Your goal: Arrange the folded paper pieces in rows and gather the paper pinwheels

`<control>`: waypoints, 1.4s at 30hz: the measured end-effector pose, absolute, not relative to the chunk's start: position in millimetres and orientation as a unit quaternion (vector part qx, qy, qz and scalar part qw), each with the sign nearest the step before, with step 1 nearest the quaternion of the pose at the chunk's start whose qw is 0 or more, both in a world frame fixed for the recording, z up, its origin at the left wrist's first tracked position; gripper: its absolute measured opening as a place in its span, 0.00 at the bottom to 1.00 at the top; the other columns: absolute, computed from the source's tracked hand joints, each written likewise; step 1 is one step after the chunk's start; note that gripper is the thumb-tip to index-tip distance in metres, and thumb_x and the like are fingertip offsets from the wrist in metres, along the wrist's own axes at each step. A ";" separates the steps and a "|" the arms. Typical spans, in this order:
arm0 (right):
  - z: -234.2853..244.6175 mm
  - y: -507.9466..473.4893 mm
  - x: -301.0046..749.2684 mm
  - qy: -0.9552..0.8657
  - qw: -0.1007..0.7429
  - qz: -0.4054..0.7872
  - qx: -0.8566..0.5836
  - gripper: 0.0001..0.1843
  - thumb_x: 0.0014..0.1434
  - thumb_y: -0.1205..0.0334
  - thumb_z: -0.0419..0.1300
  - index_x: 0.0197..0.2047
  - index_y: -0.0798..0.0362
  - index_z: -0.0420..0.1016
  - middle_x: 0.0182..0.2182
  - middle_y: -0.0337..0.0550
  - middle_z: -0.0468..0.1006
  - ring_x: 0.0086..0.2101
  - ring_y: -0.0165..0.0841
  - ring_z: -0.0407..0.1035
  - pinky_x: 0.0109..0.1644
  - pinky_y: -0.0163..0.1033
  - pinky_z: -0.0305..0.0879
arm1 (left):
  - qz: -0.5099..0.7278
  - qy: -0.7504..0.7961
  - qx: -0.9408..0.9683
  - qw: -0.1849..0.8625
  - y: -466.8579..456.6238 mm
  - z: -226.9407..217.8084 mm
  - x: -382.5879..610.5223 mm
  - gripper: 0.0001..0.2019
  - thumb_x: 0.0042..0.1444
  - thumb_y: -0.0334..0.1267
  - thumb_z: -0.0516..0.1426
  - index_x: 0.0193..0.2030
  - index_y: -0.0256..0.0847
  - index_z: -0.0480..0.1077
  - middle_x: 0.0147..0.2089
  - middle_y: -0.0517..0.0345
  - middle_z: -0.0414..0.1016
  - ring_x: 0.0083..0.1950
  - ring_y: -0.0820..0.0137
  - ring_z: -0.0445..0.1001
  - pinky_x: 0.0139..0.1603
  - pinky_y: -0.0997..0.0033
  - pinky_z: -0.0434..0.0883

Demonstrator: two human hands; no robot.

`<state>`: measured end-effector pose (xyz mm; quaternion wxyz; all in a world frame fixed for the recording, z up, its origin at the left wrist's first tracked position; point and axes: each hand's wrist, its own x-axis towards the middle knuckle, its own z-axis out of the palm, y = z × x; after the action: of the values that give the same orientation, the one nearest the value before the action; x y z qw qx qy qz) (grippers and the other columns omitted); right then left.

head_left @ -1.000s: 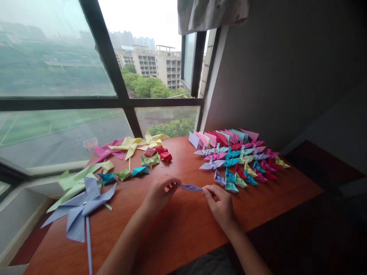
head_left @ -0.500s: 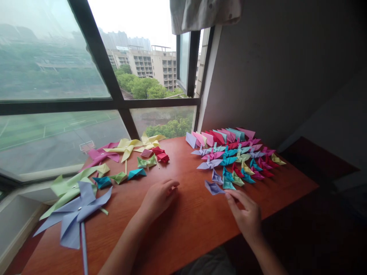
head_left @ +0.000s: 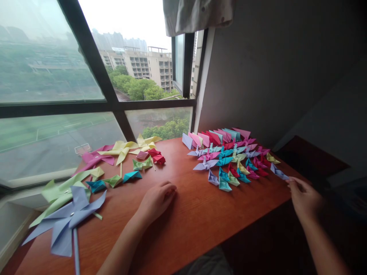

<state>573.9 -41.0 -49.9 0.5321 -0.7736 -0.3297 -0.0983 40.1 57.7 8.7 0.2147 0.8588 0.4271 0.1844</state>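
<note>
No text, label, brand, number or sign is legible. Surfaces examined: held boat (head_left: pixel 278 172), other boats (head_left: pixel 225 186), pinwheels (head_left: pixel 62 236), table (head_left: pixel 186 225), curtain (head_left: pixel 197 17); none shows readable lettering. Buildings (head_left: pixel 157 70) outside are too small to tell. The field (head_left: pixel 17 135) shows no readable characters.

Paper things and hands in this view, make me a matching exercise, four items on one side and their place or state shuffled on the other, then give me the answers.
1. Right hand
2. Lavender pinwheel
3. Left hand
4. Yellow pinwheels

A. fingers curled, holding nothing visible
B. at the far side, close to the window
C. pinching folded lavender paper by one end
D. front left, its stick reaching the picture's bottom edge

Pairs: 1-C, 2-D, 3-A, 4-B
</note>
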 end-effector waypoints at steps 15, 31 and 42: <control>-56.6 -13.0 581.6 -0.352 0.368 -0.036 -0.860 0.16 0.53 0.54 0.61 0.40 0.54 0.83 0.35 0.52 0.83 0.36 0.44 0.75 0.38 0.42 0.63 | 0.184 0.431 0.853 0.231 59.2 6.5 39.7 0.11 0.64 0.35 0.50 0.41 0.43 0.74 0.43 0.55 0.76 0.38 0.69 0.75 0.38 0.73 0.67; -53.3 -9.8 582.8 -0.351 0.382 -0.060 -0.853 0.12 0.52 0.62 0.65 0.39 0.55 0.83 0.32 0.57 0.82 0.33 0.42 0.75 0.37 0.44 0.63 | 0.185 0.428 0.853 0.233 58.1 9.4 40.4 0.11 0.64 0.36 0.50 0.41 0.43 0.74 0.43 0.55 0.76 0.37 0.70 0.74 0.36 0.73 0.66; -62.4 -12.9 583.3 -0.380 0.345 -0.114 -0.850 0.15 0.54 0.58 0.60 0.41 0.54 0.82 0.33 0.50 0.82 0.36 0.42 0.76 0.39 0.41 0.64 | 0.190 0.428 0.851 0.238 58.7 8.5 40.1 0.11 0.64 0.37 0.50 0.41 0.43 0.74 0.43 0.55 0.76 0.37 0.69 0.74 0.37 0.73 0.67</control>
<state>583.3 -12.9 -62.4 0.3453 -0.8503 -0.3805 -0.1140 40.1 58.7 8.5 0.2383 0.8511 0.4277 0.1896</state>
